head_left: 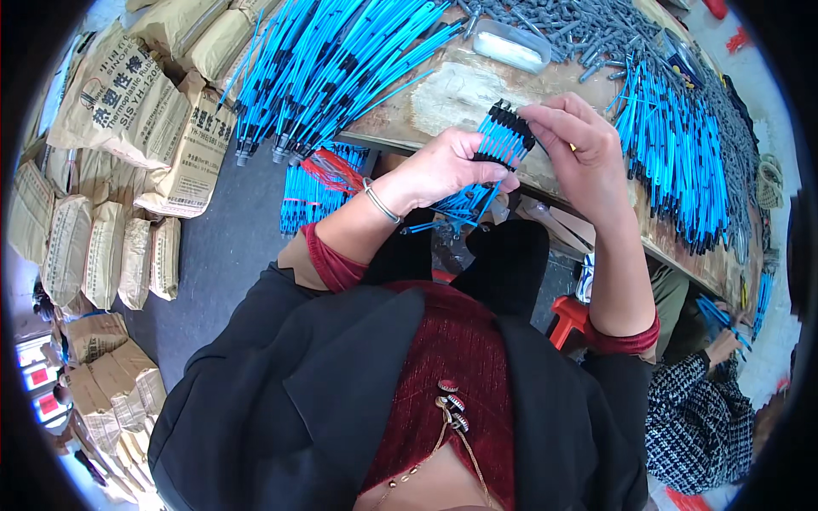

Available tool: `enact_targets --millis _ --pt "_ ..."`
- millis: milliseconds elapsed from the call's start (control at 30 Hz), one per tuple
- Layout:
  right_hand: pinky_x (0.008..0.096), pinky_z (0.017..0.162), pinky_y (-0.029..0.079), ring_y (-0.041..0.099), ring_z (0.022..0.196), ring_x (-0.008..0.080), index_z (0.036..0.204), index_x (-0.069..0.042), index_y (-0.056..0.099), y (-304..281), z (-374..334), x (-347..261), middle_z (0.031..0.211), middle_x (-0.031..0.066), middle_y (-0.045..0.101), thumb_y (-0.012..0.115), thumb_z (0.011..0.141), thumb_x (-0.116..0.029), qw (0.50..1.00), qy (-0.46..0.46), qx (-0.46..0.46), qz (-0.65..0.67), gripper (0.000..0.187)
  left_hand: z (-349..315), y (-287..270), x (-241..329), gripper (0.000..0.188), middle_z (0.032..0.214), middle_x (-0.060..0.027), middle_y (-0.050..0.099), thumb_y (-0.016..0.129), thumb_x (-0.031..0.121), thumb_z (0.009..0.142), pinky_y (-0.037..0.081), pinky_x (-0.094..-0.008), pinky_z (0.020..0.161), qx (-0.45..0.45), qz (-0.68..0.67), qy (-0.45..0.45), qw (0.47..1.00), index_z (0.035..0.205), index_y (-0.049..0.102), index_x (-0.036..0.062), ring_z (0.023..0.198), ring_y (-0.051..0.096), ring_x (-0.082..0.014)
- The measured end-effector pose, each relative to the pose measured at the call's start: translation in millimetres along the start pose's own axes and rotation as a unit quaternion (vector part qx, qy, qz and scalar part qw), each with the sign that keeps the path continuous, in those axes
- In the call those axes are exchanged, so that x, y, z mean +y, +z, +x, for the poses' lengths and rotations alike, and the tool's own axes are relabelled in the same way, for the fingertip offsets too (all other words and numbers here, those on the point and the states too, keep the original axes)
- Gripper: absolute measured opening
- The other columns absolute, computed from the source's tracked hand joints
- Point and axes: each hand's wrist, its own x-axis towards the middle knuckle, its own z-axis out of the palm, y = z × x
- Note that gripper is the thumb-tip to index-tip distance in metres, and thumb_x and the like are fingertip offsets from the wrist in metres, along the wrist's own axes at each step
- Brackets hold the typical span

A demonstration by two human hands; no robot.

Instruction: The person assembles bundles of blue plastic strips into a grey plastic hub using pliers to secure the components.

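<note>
My left hand (469, 162) is closed around a bundle of blue rods with black ends (504, 140), held over the table's near edge. The fingers of my right hand (579, 140) pinch together at the bundle's right side, by the black ends. Whatever is between those fingertips is too small to make out. Under my left hand, more blue rods (456, 213) hang loosely near my lap. To the right, a spread of blue rods with black tips (677, 153) lies across the table edge.
A large pile of blue rods (341, 68) overhangs the table (383, 119) at left. A clear plastic tray (511, 47) stands near heaped grey parts (579, 25). Paper sacks (119, 102) are stacked at left. A co-worker's hand (722, 347) holds blue rods at right. A red stool (567, 319) is below.
</note>
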Motion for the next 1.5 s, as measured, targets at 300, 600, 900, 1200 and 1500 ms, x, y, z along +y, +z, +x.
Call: enact_targets --millis 300,600,900,1200,1500 --pt "0.0321 0.086 0.042 0.054 0.105 0.0212 0.123 -0.011 0.052 6.5 25.1 35.4 0.112 0.0095 0.058 0.059 0.082 -0.015 0.98 0.046 0.137 0.136 0.042 -7.2 -6.2 -13.9 0.011 0.083 -0.0041 0.065 0.061 0.003 0.082 0.049 -0.0244 0.071 0.039 0.036 0.03 0.998 0.092 0.062 0.0022 0.078 0.061 -0.0099" --pt "0.0381 0.072 0.049 0.062 0.076 0.0336 0.089 -0.007 0.068 27.8 132.8 184.7 0.082 0.0156 0.065 0.06 0.075 -0.018 0.938 0.114 -0.166 -0.283 0.019 -9.3 -13.0 -12.9 0.011 0.085 -0.002 0.066 0.061 0.005 0.082 0.048 -0.0235 0.073 0.014 0.159 0.094 0.983 0.092 0.063 0.0017 0.08 0.06 -0.0082" --pt "0.0416 0.078 0.051 0.062 0.091 0.0325 0.097 -0.008 0.064 57.2 145.0 180.6 0.101 0.0168 0.062 0.051 0.08 -0.016 0.872 0.137 -0.23 -0.41 0.022 -16.0 -12.2 -10.8 0.015 0.087 -0.0044 0.067 0.06 0.003 0.082 0.048 -0.0232 0.073 0.05 0.102 0.105 0.988 0.095 0.066 0.002 0.079 0.061 -0.0088" --pt "0.0427 0.071 0.05 0.062 0.081 0.0351 0.084 -0.005 0.063 53.5 132.2 181.2 0.084 0.0175 0.064 0.049 0.081 -0.019 0.9 0.143 -0.127 -0.392 0.021 -16.2 -3.7 -8.6 0.024 0.099 -0.0133 0.065 0.055 -0.01 0.078 0.046 -0.0299 0.088 0.002 0.167 0.107 0.98 0.099 0.063 -0.0035 0.096 0.061 -0.019" --pt "0.0398 0.072 0.05 0.063 0.076 0.0317 0.084 -0.005 0.064 19.7 117.1 138.1 0.078 0.0172 0.064 0.053 0.079 -0.019 0.969 0.088 0.075 -0.216 0.018 -12.2 -8.4 -12.1 0.022 0.098 -0.0118 0.066 0.056 -0.008 0.078 0.047 -0.0292 0.085 0.028 0.183 0.108 0.977 0.098 0.064 -0.0027 0.093 0.062 -0.0178"
